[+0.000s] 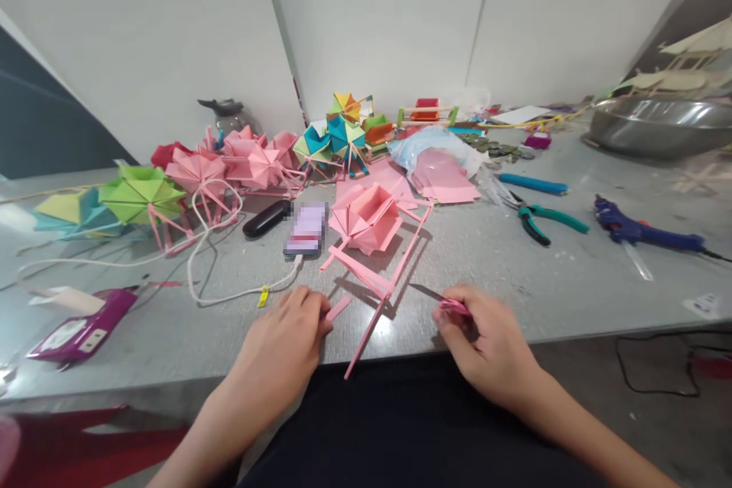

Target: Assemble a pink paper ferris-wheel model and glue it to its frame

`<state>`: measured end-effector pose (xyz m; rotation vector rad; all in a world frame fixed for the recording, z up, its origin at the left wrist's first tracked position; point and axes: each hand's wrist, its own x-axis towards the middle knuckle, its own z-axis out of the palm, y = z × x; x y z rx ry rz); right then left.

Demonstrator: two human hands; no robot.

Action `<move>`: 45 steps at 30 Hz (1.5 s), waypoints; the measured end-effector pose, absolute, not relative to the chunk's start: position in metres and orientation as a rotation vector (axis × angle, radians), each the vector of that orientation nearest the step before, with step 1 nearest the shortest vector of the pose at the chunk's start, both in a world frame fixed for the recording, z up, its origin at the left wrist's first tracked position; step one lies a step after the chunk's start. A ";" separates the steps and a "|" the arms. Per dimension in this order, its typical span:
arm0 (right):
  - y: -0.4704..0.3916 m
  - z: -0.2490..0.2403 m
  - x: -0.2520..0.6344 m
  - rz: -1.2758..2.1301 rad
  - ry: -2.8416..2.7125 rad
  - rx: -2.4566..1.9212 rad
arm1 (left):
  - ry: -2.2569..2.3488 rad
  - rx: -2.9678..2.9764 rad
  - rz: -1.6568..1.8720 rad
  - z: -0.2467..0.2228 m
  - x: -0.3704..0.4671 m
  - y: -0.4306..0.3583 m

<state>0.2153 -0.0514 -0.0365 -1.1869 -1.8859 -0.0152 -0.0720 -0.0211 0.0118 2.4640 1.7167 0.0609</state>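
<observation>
My left hand (289, 339) rests at the table's front edge, its thumb and fingers closed on a short pink paper strip (339, 308). In my right hand (486, 339) are pink-handled scissors (454, 307), their thin dark blade pointing left; the grip is partly hidden by my fingers. Between the hands stands a pink paper wheel model (369, 217) on a frame of thin paper rods. One rod (366, 339) sticks out towards me past the table edge. Neither hand touches the model.
Behind it lie a phone (307, 229) on a white cable, a black case (267, 219) and pink paper sheets (440, 177). More folded paper wheels (142, 194) line the left. Pliers (552, 217), a blue glue gun (646, 232) and a steel bowl (657, 126) lie right. A purple tape dispenser (85, 328) stands left.
</observation>
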 end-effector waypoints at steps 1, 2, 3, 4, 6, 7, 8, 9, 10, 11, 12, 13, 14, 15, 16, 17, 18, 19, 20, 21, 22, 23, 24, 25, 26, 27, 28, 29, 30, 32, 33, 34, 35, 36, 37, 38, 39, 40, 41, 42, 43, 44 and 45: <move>-0.051 -0.036 0.215 -0.004 -1.887 -1.182 | 1.722 2.476 0.056 0.011 -0.074 -0.021; -0.051 -0.035 0.214 0.012 -1.883 -1.178 | 1.718 2.497 0.063 0.010 -0.075 -0.022; -0.051 -0.034 0.213 0.038 -1.875 -1.178 | 1.697 2.520 0.084 0.009 -0.076 -0.022; -0.052 -0.033 0.212 0.077 -1.868 -1.181 | 1.666 2.535 0.126 0.010 -0.078 -0.022; -0.053 -0.031 0.210 0.201 -1.863 -1.191 | 1.617 2.502 0.252 0.013 -0.078 -0.023; -0.055 -0.028 0.208 0.291 -1.865 -1.195 | 1.593 2.458 0.311 0.015 -0.077 -0.024; -0.056 -0.026 0.206 0.400 -1.871 -1.190 | 1.562 2.408 0.361 0.018 -0.075 -0.025; -0.057 -0.023 0.204 0.516 -1.876 -1.174 | 1.517 2.361 0.394 0.021 -0.071 -0.027; -0.058 -0.020 0.202 0.618 -1.878 -1.153 | 1.453 2.333 0.411 0.023 -0.065 -0.028; -0.058 -0.018 0.200 0.694 -1.881 -1.124 | 1.373 2.316 0.433 0.025 -0.059 -0.030; -0.058 -0.015 0.199 0.738 -1.884 -1.090 | 1.299 2.307 0.467 0.026 -0.052 -0.030; -0.057 -0.013 0.198 0.750 -1.887 -1.063 | 1.226 2.307 0.504 0.026 -0.045 -0.031; -0.055 -0.011 0.199 0.739 -1.885 -1.049 | 1.164 2.302 0.531 0.025 -0.039 -0.030; -0.054 -0.010 0.200 0.721 -1.876 -1.050 | 1.116 2.290 0.571 0.024 -0.032 -0.030; -0.052 -0.009 0.202 0.708 -1.861 -1.060 | 1.083 2.277 0.613 0.023 -0.027 -0.028; -0.051 -0.007 0.205 0.704 -1.842 -1.075 | 1.059 2.262 0.643 0.022 -0.022 -0.027; -0.050 -0.006 0.207 0.716 -1.821 -1.093 | 1.040 2.246 0.663 0.021 -0.019 -0.026; -0.049 -0.004 0.210 0.751 -1.808 -1.101 | 1.022 2.230 0.667 0.020 -0.015 -0.025; -0.049 -0.002 0.214 0.809 -1.804 -1.097 | 1.005 2.211 0.656 0.020 -0.013 -0.025; -0.049 0.001 0.218 0.881 -1.810 -1.083 | 0.991 2.189 0.641 0.020 -0.011 -0.025; -0.049 0.003 0.223 0.954 -1.819 -1.066 | 0.990 2.166 0.629 0.020 -0.010 -0.025; -0.048 0.005 0.229 1.005 -1.824 -1.050 | 1.006 2.147 0.627 0.021 -0.010 -0.025; -0.045 0.007 0.238 1.017 -1.822 -1.044 | 1.036 2.137 0.630 0.022 -0.011 -0.025; -0.040 0.008 0.249 0.981 -1.805 -1.054 | 1.070 2.135 0.635 0.023 -0.014 -0.025; -0.033 0.010 0.261 0.887 -1.767 -1.075 | 1.105 2.139 0.641 0.024 -0.017 -0.025; -0.023 0.012 0.275 0.761 -1.716 -1.128 | 1.135 2.146 0.642 0.024 -0.021 -0.025; -0.011 0.014 0.289 0.639 -1.677 -1.190 | 1.161 2.150 0.635 0.025 -0.025 -0.024; 0.004 0.016 0.302 0.528 -1.642 -1.242 | 1.185 2.149 0.621 0.025 -0.029 -0.023; 0.021 0.018 0.314 0.446 -1.616 -1.302 | 1.208 2.147 0.601 0.026 -0.032 -0.023; 0.057 0.023 0.332 0.262 -1.522 -1.452 | 1.252 2.151 0.541 0.025 -0.036 -0.021; 0.074 0.025 0.337 0.170 -1.472 -1.527 | 1.267 2.163 0.510 0.024 -0.036 -0.021; 0.091 0.026 0.339 0.105 -1.476 -1.582 | 1.278 2.182 0.478 0.024 -0.036 -0.020; 0.105 0.026 0.340 0.070 -1.533 -1.631 | 1.284 2.206 0.444 0.023 -0.035 -0.019; 0.117 0.024 0.339 0.073 -1.592 -1.684 | 1.288 2.228 0.410 0.022 -0.034 -0.019; 0.126 0.022 0.338 0.089 -1.639 -1.714 | 1.292 2.245 0.377 0.021 -0.034 -0.018; 0.133 0.018 0.336 0.111 -1.677 -1.723 | 1.303 2.260 0.344 0.020 -0.033 -0.017; 0.137 0.014 0.334 0.129 -1.696 -1.721 | 1.319 2.274 0.309 0.019 -0.033 -0.015; 0.138 0.009 0.333 0.135 -1.696 -1.705 | 1.340 2.292 0.276 0.018 -0.032 -0.013; 0.137 0.005 0.331 0.130 -1.683 -1.680 | 1.360 2.317 0.247 0.018 -0.031 -0.011; 0.134 0.002 0.330 0.117 -1.662 -1.650 | 1.376 2.349 0.222 0.017 -0.029 -0.010; 0.129 0.000 0.328 0.102 -1.642 -1.612 | 1.387 2.387 0.200 0.017 -0.027 -0.008; 0.124 0.000 0.326 0.089 -1.626 -1.570 | 1.392 2.421 0.183 0.017 -0.024 -0.006; 0.116 0.002 0.324 0.079 -1.622 -1.527 | 1.401 2.445 0.172 0.017 -0.021 -0.005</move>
